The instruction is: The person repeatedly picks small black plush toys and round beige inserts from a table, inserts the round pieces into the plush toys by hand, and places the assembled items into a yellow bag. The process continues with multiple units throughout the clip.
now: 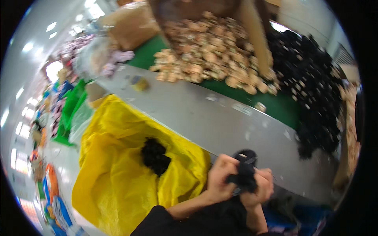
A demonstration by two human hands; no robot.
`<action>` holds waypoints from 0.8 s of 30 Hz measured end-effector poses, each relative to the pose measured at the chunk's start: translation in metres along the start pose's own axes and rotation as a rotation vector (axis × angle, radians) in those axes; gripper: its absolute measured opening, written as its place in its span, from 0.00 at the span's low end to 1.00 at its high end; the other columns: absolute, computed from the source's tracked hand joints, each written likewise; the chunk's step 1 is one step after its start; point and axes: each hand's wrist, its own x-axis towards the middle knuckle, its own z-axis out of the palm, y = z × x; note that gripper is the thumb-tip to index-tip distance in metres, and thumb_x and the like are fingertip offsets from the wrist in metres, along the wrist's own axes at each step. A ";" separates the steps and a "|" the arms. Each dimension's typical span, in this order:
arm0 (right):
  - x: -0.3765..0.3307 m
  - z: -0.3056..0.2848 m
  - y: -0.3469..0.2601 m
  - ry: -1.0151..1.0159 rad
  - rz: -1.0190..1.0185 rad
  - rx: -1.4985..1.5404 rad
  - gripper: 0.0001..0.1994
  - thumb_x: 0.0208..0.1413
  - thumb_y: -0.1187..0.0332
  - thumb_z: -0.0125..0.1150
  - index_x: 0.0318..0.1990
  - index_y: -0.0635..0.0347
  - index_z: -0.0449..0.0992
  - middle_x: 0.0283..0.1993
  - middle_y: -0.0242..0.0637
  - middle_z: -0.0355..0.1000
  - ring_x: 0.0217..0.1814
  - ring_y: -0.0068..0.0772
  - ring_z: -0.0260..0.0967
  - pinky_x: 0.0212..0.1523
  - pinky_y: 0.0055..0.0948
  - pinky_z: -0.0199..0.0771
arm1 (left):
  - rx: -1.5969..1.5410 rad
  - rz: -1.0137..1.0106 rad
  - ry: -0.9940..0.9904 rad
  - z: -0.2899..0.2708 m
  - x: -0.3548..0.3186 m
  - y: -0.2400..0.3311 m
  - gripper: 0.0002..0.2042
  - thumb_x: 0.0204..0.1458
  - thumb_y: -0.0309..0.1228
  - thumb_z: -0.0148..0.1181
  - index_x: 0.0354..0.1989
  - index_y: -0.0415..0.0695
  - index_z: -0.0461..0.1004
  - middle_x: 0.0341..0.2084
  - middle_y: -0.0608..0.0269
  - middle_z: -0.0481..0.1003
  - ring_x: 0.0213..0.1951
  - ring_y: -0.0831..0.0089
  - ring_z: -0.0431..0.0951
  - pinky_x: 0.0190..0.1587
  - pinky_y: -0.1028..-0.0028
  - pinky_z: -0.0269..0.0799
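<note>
My left hand [219, 177] and my right hand [261, 189] are close together near the lower middle, both gripping a small black fabric piece [245, 170] between them. To their left an open yellow bag [118, 157] holds a small heap of black pieces [155, 156]. Beyond my hands runs a grey table surface [220, 118].
A big pile of black pieces [315, 86] lies at the right on a green surface [275, 103]. A heap of tan pieces [212, 51] lies at the top middle, beside a brown cardboard box [132, 25]. Green bags [71, 110] and coloured goods stand at the left.
</note>
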 end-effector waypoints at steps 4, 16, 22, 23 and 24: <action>0.020 0.005 -0.016 -0.124 -0.024 0.095 0.16 0.42 0.63 0.71 0.38 0.63 0.78 0.42 0.42 0.78 0.40 0.45 0.73 0.43 0.43 0.75 | 0.099 -0.099 0.165 0.002 -0.014 -0.003 0.16 0.42 0.34 0.71 0.33 0.44 0.68 0.41 0.59 0.70 0.45 0.66 0.73 0.49 0.67 0.69; -0.001 0.004 0.001 -0.093 0.683 0.746 0.22 0.54 0.68 0.65 0.52 0.62 0.61 0.42 0.32 0.63 0.43 0.18 0.62 0.43 0.23 0.68 | 0.276 0.196 -0.063 0.018 -0.017 -0.006 0.15 0.39 0.17 0.71 0.37 0.42 0.77 0.36 0.59 0.75 0.36 0.62 0.75 0.39 0.69 0.73; -0.001 -0.004 0.025 -0.080 0.627 0.493 0.18 0.51 0.74 0.65 0.48 0.62 0.67 0.40 0.35 0.66 0.39 0.26 0.66 0.42 0.24 0.70 | -0.299 -0.373 0.009 0.020 -0.027 0.003 0.23 0.53 0.30 0.69 0.54 0.35 0.68 0.43 0.55 0.73 0.43 0.70 0.75 0.50 0.71 0.72; 0.000 -0.005 0.028 -0.085 0.481 0.388 0.19 0.47 0.76 0.68 0.46 0.62 0.69 0.39 0.38 0.67 0.38 0.32 0.68 0.41 0.27 0.71 | -0.339 -0.480 -0.008 0.016 -0.023 0.008 0.26 0.55 0.35 0.67 0.57 0.35 0.65 0.44 0.55 0.73 0.44 0.71 0.75 0.50 0.71 0.72; 0.001 -0.006 0.032 -0.087 0.334 0.276 0.20 0.43 0.77 0.71 0.45 0.63 0.71 0.39 0.41 0.68 0.37 0.38 0.70 0.39 0.30 0.73 | -0.385 -0.586 -0.029 0.013 -0.016 0.013 0.29 0.57 0.40 0.66 0.59 0.34 0.63 0.45 0.56 0.72 0.44 0.71 0.75 0.51 0.72 0.72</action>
